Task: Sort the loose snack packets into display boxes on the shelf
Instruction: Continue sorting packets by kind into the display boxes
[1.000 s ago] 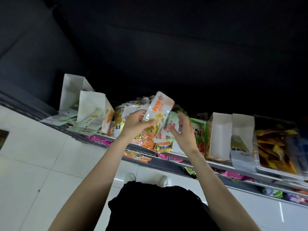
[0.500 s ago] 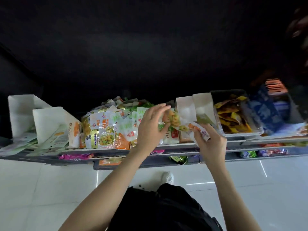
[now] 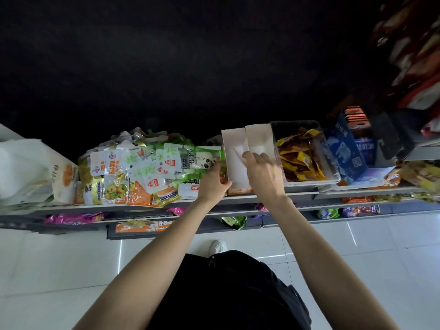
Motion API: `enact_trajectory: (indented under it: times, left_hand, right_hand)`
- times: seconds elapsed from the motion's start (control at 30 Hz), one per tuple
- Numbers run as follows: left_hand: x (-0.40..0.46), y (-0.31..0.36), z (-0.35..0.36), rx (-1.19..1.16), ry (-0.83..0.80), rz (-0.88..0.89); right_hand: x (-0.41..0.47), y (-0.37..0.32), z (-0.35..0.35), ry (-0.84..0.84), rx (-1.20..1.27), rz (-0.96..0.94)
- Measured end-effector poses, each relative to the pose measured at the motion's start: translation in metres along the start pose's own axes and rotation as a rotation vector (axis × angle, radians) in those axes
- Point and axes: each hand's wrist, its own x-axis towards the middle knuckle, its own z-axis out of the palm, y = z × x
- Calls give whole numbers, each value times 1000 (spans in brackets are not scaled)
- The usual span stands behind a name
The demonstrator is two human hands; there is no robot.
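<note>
Dropping a packet (image 3: 238,152) into the left box (image 3: 234,163), the right hand (image 3: 263,173) is pinching it at the fingertips just above the opening, while the left hand (image 3: 212,183) is gripping that box's near left wall to steady it. Done well, the packet is going in upright and flat against the wall before release. The loose pile (image 3: 147,167) is lying just left of the left hand, the second box (image 3: 258,136) just beyond the right.
</note>
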Motion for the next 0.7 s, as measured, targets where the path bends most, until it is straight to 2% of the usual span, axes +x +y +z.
enact_trajectory:
  times: [0.07, 0.17, 0.23, 0.27, 0.33, 0.47, 0.53, 0.6, 0.7]
  left_hand:
    - [-1, 1, 0, -16, -1, -2]
    - [-4, 1, -9, -16, -57, 30]
    - [-9, -2, -17, -4, -70, 50]
    - [-12, -6, -23, 9, -26, 61]
    - [-17, -21, -36, 70, 148, 84]
    - [-26, -60, -73, 226, 497, -20]
    - [-31, -79, -86, 296, 565, -91]
    - [-38, -94, -92, 357, 544, -112]
    - [-45, -106, -91, 535, 383, -39]
  right_hand:
    - [-2, -6, 6, -64, -73, -126]
    - [-10, -12, 14, -297, -149, -218]
    - [-14, -10, 19, -448, -162, -224]
    - [-16, -9, 17, -479, -111, -197]
    - [-18, -9, 11, -476, -5, -140]
    - [-9, -28, 2, -177, 354, -117]
    - [9, -51, 4, -206, 428, -153]
    - [30, -74, 21, -366, 355, -182]
    - [54, -98, 55, -574, 156, -132]
